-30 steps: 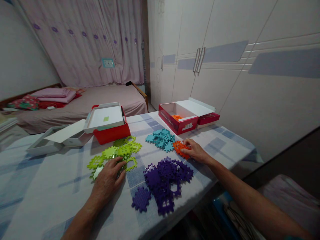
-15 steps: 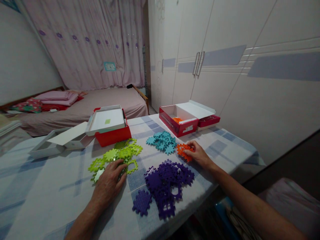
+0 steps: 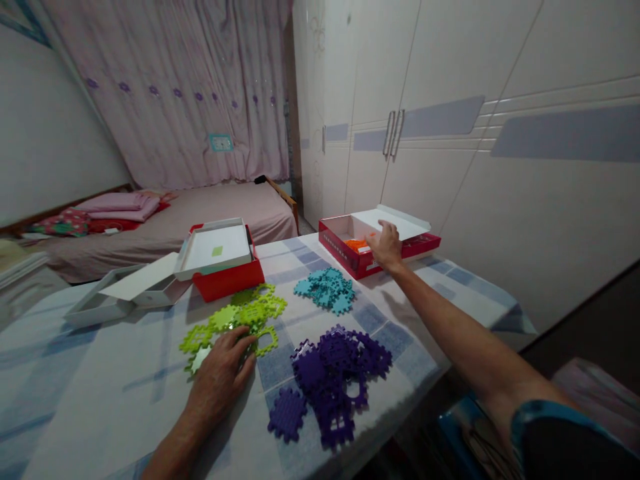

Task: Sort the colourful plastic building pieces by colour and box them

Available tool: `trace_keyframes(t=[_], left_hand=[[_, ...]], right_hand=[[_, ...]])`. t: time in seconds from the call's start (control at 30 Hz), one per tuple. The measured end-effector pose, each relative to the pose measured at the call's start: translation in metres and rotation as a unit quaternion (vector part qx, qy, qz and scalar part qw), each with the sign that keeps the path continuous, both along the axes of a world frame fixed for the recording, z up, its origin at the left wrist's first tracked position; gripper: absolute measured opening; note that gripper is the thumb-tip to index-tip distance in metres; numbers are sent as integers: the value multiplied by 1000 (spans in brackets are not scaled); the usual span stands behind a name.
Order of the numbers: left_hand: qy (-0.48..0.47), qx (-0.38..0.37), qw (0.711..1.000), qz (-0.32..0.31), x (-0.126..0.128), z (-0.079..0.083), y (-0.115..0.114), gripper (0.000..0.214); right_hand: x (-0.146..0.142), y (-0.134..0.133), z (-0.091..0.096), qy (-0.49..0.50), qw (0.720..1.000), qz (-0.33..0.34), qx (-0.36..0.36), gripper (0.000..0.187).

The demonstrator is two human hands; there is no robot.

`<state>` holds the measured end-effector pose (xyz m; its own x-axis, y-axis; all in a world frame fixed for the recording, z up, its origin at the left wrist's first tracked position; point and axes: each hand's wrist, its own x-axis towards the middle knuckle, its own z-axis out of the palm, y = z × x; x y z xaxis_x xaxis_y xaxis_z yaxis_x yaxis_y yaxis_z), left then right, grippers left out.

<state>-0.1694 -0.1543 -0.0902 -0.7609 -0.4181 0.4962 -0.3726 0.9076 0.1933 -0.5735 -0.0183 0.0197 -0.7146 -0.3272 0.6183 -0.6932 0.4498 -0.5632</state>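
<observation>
My right hand (image 3: pixel 386 245) is over the red box (image 3: pixel 343 255), its fingers apart at the opening. Orange interlocking plastic tiles (image 3: pixel 356 245) lie inside the box, just beside the fingertips. My left hand (image 3: pixel 223 363) rests at the near edge of the lime green tiles (image 3: pixel 250 311), fingers loosely spread, holding nothing that I can see. A pile of purple tiles (image 3: pixel 336 373) lies between my forearms, with a single purple tile (image 3: pixel 287 415) at its left. Beyond them sits a heap of teal tiles (image 3: pixel 326 291).
A red box with a white tray (image 3: pixel 213 248) on top stands at the back left, beside open grey-white boxes (image 3: pixel 105 300). A checked cloth (image 3: pixel 120 373) covers the table. Behind are a bed (image 3: pixel 220 200) and a white wardrobe (image 3: pixel 450 200).
My right hand has moved from the table beside the teal heap up to the red box. The orange tiles it held are gone from the table. My left hand has stayed put.
</observation>
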Motion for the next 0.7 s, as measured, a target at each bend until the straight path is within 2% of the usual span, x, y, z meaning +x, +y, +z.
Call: trace_keyframes(t=[0.13, 0.23, 0.4, 0.7], left_hand=[[1, 10, 1000, -1, 0, 1, 1, 30], [-1, 14, 1000, 2, 0, 2, 3, 30], [-5, 15, 1000, 3, 0, 3, 3, 29], [-2, 30, 1000, 4, -1, 5, 3, 29]], right_hand=[[20, 6, -33, 92, 983, 52, 151, 41], [27, 8, -42, 122, 967, 66, 213, 34], [21, 10, -40, 137, 964, 36, 227, 24], [20, 17, -37, 149, 954, 31, 258, 25]])
